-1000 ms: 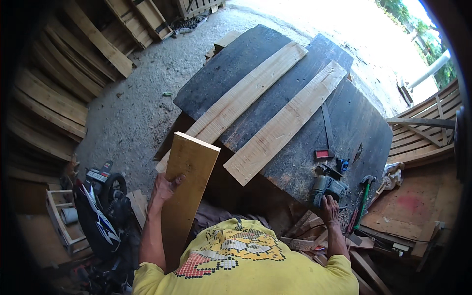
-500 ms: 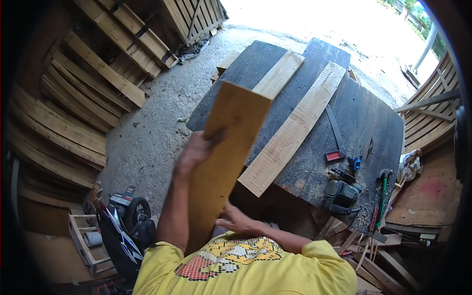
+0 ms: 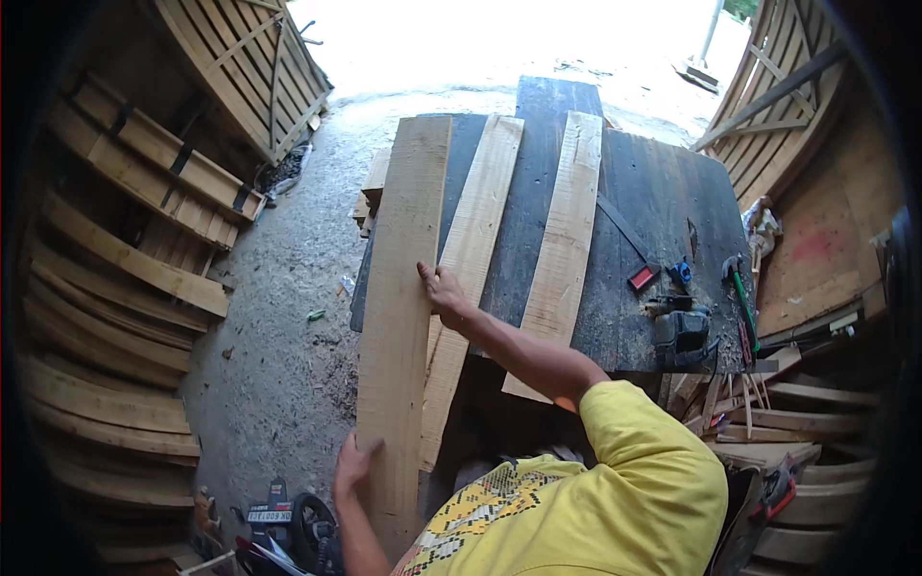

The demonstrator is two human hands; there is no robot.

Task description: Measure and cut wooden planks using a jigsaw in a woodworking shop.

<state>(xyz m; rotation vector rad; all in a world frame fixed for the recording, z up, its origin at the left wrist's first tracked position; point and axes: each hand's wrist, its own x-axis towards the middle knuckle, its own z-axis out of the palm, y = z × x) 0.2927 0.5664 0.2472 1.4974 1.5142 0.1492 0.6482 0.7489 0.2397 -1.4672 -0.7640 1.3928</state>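
Observation:
A long pale wooden plank (image 3: 403, 259) lies lengthwise before me, its far end over the left part of a dark wooden worktable (image 3: 653, 182). My left hand (image 3: 353, 466) grips the left edge near the close end, thumb on the top face. Farther up, my right hand (image 3: 442, 293) is closed on the right edge, its hidden fingers partly under the wood. Beside this plank, partly covered by it, rests a second plank (image 3: 480, 206). A third plank (image 3: 565, 240) lies apart to the right on the table.
Right on the table are a try square (image 3: 642, 276), a small blue tool (image 3: 681, 274), a dark power tool (image 3: 680, 331) and a green-handled hammer (image 3: 741, 300). Stacked boards (image 3: 115, 317) line the left. A motorbike (image 3: 298, 523) stands lower left; scrap wood (image 3: 797, 413) lies right.
The raised plank has come down and turned to show its pale face. My left hand now holds nearer its close end; my right hand has moved forward along its right edge. The view has shifted.

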